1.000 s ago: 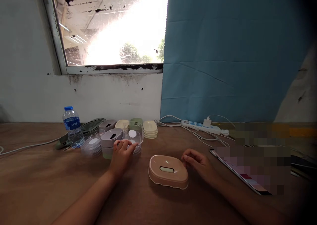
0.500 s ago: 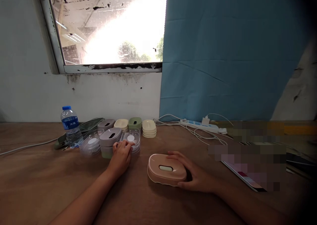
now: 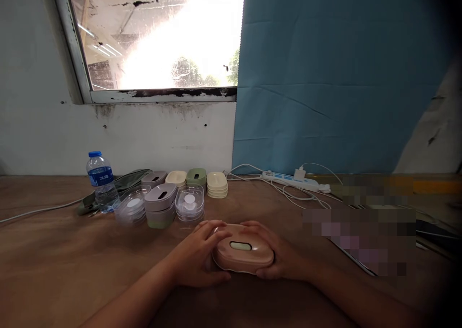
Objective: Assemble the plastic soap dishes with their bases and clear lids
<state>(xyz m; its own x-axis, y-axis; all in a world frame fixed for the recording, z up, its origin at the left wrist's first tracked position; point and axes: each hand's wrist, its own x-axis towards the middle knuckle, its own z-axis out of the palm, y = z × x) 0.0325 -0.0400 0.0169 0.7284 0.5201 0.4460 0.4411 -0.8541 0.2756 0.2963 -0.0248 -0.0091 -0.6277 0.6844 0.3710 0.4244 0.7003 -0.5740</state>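
A pinkish-brown oval plastic box stands before me, a pale strip showing through the long slot in its lid. My left hand is at the box's left end, fingers over the lid's edge and thumb low at the front. Around the right end curls my right hand, its thumb at the front lower edge. The box's underside and part of its ends are hidden. Beyond my left hand sit a stack of clear plastic lids and stacked grey-mauve boxes with a green bottom part.
At the back are cream stacked pieces, a green box and a second stack of clear lids. A water bottle stands at left beside a dark green pouch. A power strip with white cables lies back right.
My left hand has left the stack of clear lids and moved right and nearer, onto the box's left end. My right hand stays on the box's right end.
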